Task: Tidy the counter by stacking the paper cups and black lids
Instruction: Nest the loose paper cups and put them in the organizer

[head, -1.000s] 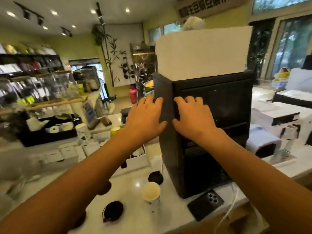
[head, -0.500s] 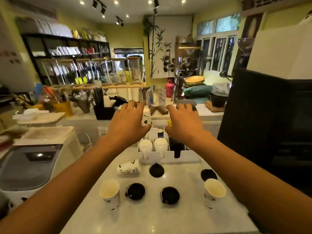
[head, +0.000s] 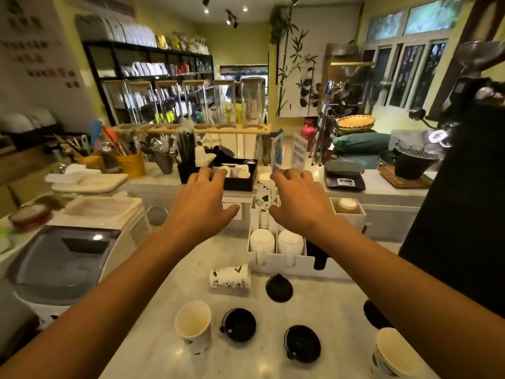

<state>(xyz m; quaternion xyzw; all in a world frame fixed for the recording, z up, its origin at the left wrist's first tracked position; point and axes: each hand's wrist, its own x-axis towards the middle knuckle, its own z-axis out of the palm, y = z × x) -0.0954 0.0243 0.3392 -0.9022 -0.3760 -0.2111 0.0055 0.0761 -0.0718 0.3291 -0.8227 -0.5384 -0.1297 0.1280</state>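
Right cup point(head: 393, 354) is cut off by the bottom edge. Right forearm point(head: 426, 294) hides most of one lid point(head: 375, 317). Print on the signs point(head: 299, 150) is blurred, unreadable.

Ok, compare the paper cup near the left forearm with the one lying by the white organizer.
The cup near the left forearm stands upright; the cup by the white organizer lies on its side. The first shows its open mouth and pale inside; the second shows its printed wall. Both are white paper cups with dark print, resting untouched on the counter.

left hand point(head: 200, 198) and right hand point(head: 299, 199) stretched forward, palms down, fingers relaxed, holding nothing
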